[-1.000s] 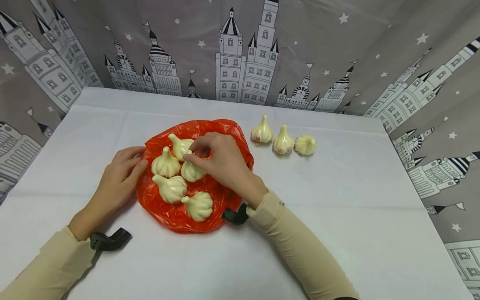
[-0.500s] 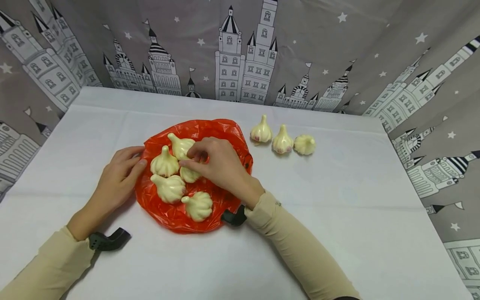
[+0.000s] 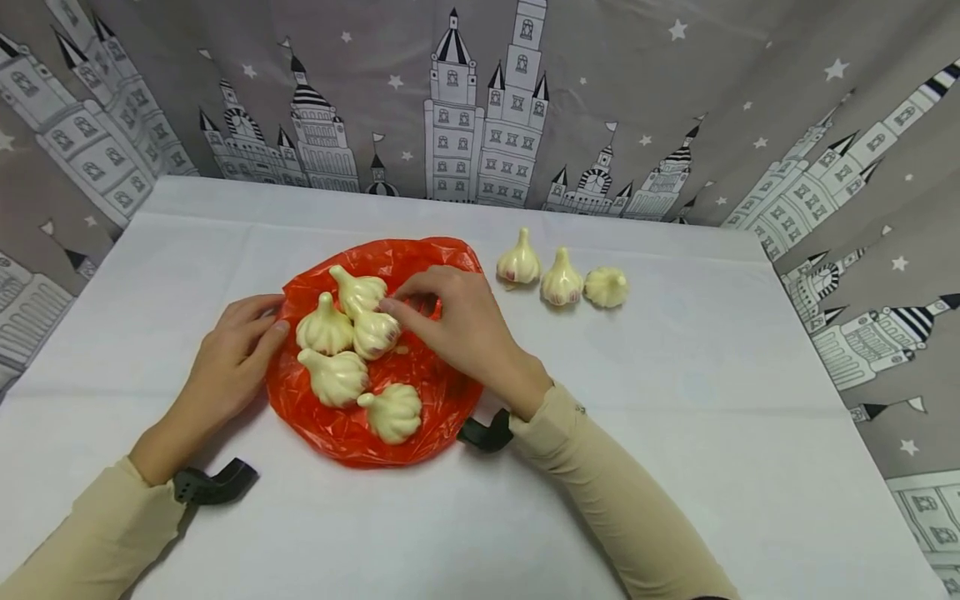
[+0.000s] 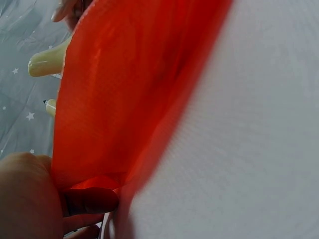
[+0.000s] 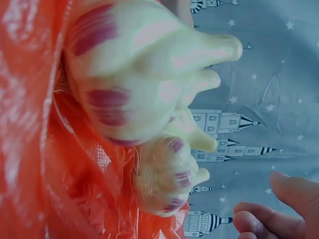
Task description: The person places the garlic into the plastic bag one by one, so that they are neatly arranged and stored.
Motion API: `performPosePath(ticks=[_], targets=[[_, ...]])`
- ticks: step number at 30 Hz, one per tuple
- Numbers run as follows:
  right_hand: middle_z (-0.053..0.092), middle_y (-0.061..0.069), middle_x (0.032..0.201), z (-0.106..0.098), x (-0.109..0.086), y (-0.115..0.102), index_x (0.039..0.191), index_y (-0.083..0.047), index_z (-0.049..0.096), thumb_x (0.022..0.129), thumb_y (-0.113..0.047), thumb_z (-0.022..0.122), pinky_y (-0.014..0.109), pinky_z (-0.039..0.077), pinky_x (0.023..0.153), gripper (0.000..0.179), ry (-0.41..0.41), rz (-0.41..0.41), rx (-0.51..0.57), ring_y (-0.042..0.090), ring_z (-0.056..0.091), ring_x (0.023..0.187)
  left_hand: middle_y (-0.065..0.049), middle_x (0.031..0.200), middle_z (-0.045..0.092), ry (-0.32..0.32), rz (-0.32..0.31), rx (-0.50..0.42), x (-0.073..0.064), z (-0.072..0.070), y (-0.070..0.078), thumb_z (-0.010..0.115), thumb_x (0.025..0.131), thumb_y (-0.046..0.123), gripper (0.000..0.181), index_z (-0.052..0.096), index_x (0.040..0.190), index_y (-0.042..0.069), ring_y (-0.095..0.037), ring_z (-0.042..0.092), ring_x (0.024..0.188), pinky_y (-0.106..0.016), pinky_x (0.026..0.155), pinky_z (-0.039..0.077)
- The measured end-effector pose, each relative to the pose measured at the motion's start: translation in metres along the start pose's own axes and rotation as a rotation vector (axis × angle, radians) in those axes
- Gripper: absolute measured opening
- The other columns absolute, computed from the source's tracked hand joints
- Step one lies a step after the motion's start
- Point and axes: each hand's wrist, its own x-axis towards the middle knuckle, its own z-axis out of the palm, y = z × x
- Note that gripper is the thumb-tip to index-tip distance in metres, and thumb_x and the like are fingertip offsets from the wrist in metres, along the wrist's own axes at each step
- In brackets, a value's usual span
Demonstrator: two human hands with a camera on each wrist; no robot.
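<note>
Several cream garlic bulbs lie in a red plastic bag (image 3: 442,417), which is spread low on the white table. Its left edge is pinched by my left hand (image 3: 238,354); the left wrist view has a finger (image 4: 94,200) against the red film. My right hand (image 3: 468,325) hovers over the bag's right half, thumb and fingers apart, holding nothing. Just left of its thumb lies the middle garlic bulb (image 3: 375,335), on its side beside the back bulb (image 3: 358,290). A near garlic bulb (image 5: 119,69) fills much of the right wrist view, purple-streaked, away from the fingers.
Three more garlic bulbs stand in a row right of the bag: a left one (image 3: 519,260), a middle one (image 3: 562,279) and a right one (image 3: 606,287). A grey curtain (image 3: 600,50) printed with castles hangs behind the white table (image 3: 675,433).
My right hand lowered the middle garlic bulb, let go of it and drew back slightly right. That bulb now lies tipped over. My left hand stays at the bag's edge.
</note>
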Motion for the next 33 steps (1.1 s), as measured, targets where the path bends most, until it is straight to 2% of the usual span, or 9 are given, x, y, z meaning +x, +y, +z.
performPosePath(ticks=[7,15,23,29,33], targets=[[0.071,-0.005,0.085,-0.008,-0.004,0.009,0.095,-0.013,0.076,0.092,-0.032,0.071,0.025,0.052,0.068,0.02,0.019,0.006,-0.003,0.004,0.059,0.076,-0.023,0.141,0.048,-0.003,-0.007,-0.002,0.001,-0.004,-0.006,0.048,0.103,0.022,0.039,0.066,0.118,-0.011,-0.042,0.037,0.135,-0.068,0.11,0.028],[0.071,-0.003,0.083,-0.023,-0.004,0.022,0.093,-0.011,0.077,0.092,-0.027,0.071,0.024,0.049,0.063,0.017,0.073,0.014,0.002,0.007,0.057,0.07,-0.022,0.141,0.049,0.006,-0.003,-0.009,0.004,-0.007,-0.011,0.049,0.103,0.02,0.038,0.066,0.117,-0.01,-0.042,0.037,0.134,-0.068,0.11,0.028],[0.071,-0.005,0.08,-0.055,-0.013,0.046,0.092,-0.013,0.078,0.091,-0.025,0.071,0.03,0.053,0.057,0.013,0.187,0.074,-0.028,0.006,0.057,0.064,-0.022,0.14,0.05,0.009,0.027,-0.027,0.013,-0.005,-0.011,0.051,0.102,0.02,0.035,0.068,0.114,-0.009,-0.041,0.038,0.134,-0.067,0.109,0.03],[0.071,-0.004,0.078,-0.083,-0.026,0.071,0.091,-0.013,0.078,0.091,-0.027,0.073,0.034,0.053,0.057,0.015,0.246,0.16,-0.118,0.006,0.059,0.067,-0.022,0.14,0.05,0.003,0.028,-0.027,0.018,-0.005,-0.012,0.051,0.102,0.02,0.036,0.067,0.115,-0.01,-0.041,0.039,0.134,-0.067,0.109,0.03],[0.072,-0.003,0.08,-0.104,-0.035,0.086,0.091,-0.012,0.078,0.091,-0.029,0.072,0.031,0.052,0.058,0.018,0.305,0.197,-0.182,0.006,0.06,0.069,-0.021,0.139,0.051,-0.002,0.03,-0.026,0.021,-0.005,-0.014,0.051,0.102,0.019,0.036,0.067,0.116,-0.01,-0.04,0.039,0.134,-0.067,0.109,0.03]])
